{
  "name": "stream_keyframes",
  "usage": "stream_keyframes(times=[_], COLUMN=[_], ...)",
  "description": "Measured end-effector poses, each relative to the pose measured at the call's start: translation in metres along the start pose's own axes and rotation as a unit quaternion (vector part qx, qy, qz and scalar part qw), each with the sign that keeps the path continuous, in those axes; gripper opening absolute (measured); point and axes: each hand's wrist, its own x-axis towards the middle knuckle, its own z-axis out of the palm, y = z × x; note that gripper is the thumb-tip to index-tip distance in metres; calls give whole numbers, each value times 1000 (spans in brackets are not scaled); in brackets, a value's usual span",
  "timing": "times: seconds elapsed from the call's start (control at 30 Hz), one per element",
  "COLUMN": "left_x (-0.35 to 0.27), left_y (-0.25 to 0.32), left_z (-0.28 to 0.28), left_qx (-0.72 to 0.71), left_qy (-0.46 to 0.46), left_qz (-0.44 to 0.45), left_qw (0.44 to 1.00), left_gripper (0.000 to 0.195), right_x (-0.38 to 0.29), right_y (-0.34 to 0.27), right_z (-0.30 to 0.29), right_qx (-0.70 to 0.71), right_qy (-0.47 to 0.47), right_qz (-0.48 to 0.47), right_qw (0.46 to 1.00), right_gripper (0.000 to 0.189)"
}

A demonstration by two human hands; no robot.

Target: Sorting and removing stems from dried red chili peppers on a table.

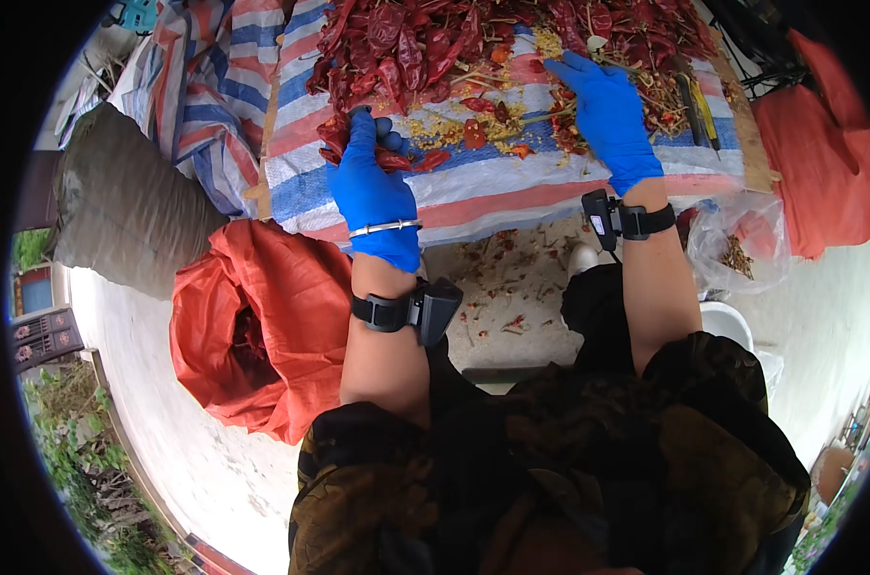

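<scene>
My left hand [370, 172], in a blue glove, closes around a few dried red chilies [332, 133] at the near left of the striped woven sheet [499, 198]. A small dark piece sits at its thumb tip; I cannot tell what it is. My right hand [607, 115], also gloved in blue, reaches over stems and chili scraps [661, 100] with its fingers extended. Nothing shows in its fingers, though its underside is hidden. Between the hands lie yellow seeds [442, 133] and torn chili pieces. Beyond them spreads a heap of dried red chilies [406, 43].
Yellow-and-black handled snips or pliers [697, 108] lie at the sheet's right. An open red woven sack [284, 309] with dark red contents stands left, before a grey sack [125, 201]. At right are a clear plastic bag [744, 244], a white bucket [726, 320] and red sacking [823, 158].
</scene>
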Motion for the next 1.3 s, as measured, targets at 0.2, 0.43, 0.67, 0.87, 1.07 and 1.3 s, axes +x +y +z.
stream_keyframes(times=[0.2, 0.43, 0.67, 0.87, 1.07, 1.3], left_x=[3, -7, -7, -7, -9, -6], left_y=[-7, -7, -10, -13, -12, -14], left_z=[-5, 7, 7, 10, 11, 9], left_qx=[15, 32, 45, 49, 57, 62], left_qy=[-11, -22, -30, -25, -26, -25], left_qz=[-35, -38, -42, -48, -47, -55], left_qw=[999, 999, 998, 997, 997, 996], left_gripper=[18, 17, 18, 16, 16, 16], right_x=[1, 1, 2, 1, 3, 2], right_y=[7, 1, 9, -6, -2, 1], right_z=[13, 7, 10, 9, 20, 23], right_qx=[29, -70, 14, -82, -95, 6], right_qy=[23, -20, 43, -35, -4, 46], right_qz=[18, 39, 21, 25, 33, 84], right_qw=[999, 997, 999, 996, 995, 995], right_gripper=[49, 36, 35, 27, 33, 30])
